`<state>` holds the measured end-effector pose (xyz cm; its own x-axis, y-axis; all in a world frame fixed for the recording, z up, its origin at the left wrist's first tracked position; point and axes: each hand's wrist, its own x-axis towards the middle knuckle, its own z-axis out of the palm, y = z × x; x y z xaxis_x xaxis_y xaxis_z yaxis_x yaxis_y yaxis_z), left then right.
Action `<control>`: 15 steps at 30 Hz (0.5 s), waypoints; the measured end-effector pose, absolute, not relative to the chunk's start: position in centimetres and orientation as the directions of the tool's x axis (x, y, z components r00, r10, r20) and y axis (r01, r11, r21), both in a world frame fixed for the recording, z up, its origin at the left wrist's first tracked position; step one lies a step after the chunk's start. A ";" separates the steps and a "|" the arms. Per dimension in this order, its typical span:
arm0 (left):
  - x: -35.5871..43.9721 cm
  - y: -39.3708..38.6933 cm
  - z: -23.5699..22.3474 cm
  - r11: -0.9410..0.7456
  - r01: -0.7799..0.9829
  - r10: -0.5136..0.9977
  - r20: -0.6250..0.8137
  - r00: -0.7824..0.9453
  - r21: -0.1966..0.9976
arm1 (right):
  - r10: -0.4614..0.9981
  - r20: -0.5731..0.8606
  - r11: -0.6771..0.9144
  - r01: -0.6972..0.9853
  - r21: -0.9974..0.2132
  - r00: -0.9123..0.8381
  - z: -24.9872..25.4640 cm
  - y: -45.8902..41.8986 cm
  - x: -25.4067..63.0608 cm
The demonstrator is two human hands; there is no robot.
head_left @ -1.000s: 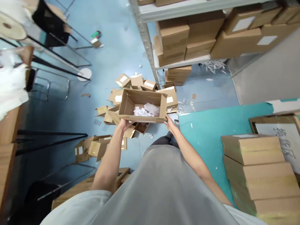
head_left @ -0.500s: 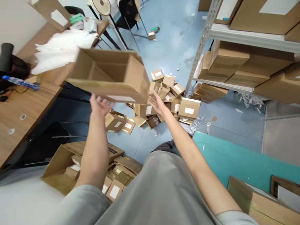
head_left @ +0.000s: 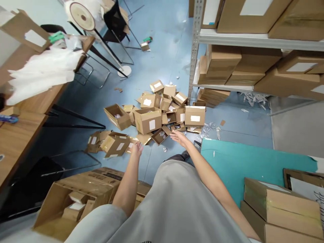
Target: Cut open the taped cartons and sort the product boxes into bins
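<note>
My left hand [head_left: 137, 147] is held out above the floor with its fingers apart and nothing in it. Behind it in view lie an opened cardboard box [head_left: 116, 145] and a smaller flap-like carton piece [head_left: 129, 146]. My right hand [head_left: 179, 137] stretches forward, fingers extended, also holding nothing. Past both hands sits a heap of used cardboard boxes, among them an open-topped box with a white label [head_left: 146, 122], a tilted open box [head_left: 117, 116] and a closed-looking labelled box [head_left: 194, 116]. A shallow open carton [head_left: 161, 135] with scraps inside lies nearest my right hand.
A metal shelf [head_left: 227, 37] loaded with cartons stands at the right. A wooden table [head_left: 25, 123] runs along the left. Below it is a large open carton [head_left: 48, 206] holding small boxes. A teal surface [head_left: 227, 162] at lower right bears stacked boxes [head_left: 291, 206].
The large open cardboard box at my hands has been let go and has left them. Both hands are lower in view, the left one further right. My view has shifted toward the right.
</note>
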<state>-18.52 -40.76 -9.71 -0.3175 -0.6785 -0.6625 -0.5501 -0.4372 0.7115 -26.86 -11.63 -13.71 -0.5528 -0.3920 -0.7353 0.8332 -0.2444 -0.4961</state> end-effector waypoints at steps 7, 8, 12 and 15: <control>-24.2 -25.5 -14.6 -0.164 -0.738 -0.378 -0.733 -0.565 0.654 | -0.197 -0.768 -0.474 0.745 -0.469 -0.609 -14.9 -4.2 -21.7; -24.7 -23.0 -14.7 -0.102 -0.735 -0.299 -0.725 -0.620 0.671 | -0.160 -0.771 -0.515 0.719 -0.467 -0.616 -14.8 -3.1 -20.7; -25.0 -13.0 -14.7 0.128 -0.675 0.089 -0.686 -0.722 0.727 | 0.027 -0.784 -0.700 0.548 -0.458 -0.620 -14.1 1.5 -15.2; -23.8 -6.0 -14.7 0.278 -0.609 0.373 -0.668 -0.644 0.743 | 0.208 -0.788 -0.826 0.327 -0.459 -0.580 -13.5 4.9 -9.9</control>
<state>-23.80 -5.97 -14.65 -0.6439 0.3732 -0.6679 -0.6093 0.2778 0.7427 -9.86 4.86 -13.46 -0.5798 0.2079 -0.7878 0.3274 -0.8259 -0.4590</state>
